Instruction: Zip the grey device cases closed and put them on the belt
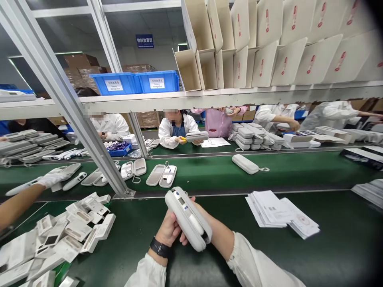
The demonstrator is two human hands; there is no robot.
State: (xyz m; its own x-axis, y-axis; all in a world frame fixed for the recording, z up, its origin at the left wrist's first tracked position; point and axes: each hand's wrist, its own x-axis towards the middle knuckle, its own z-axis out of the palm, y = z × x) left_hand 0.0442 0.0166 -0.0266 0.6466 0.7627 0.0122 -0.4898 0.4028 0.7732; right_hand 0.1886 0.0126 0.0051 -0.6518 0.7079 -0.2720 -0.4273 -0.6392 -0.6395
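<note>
Both my hands hold a grey zip case (188, 218) above the green table, partly open, with a white device showing inside it. My left hand (170, 231), a black watch on its wrist, grips the case from below on the left. My right hand (196, 207) is mostly hidden behind the case and supports its far side; only a fingertip and the forearm show. Both sleeves are white.
A pile of small white boxes (60, 239) lies at the left, a stack of paper leaflets (278, 213) at the right. Open cases (161, 175) and a closed case (245, 164) ride the green belt. A co-worker's gloved hand (49, 179) reaches in from the left. Folded cartons (269, 59) fill the shelf above.
</note>
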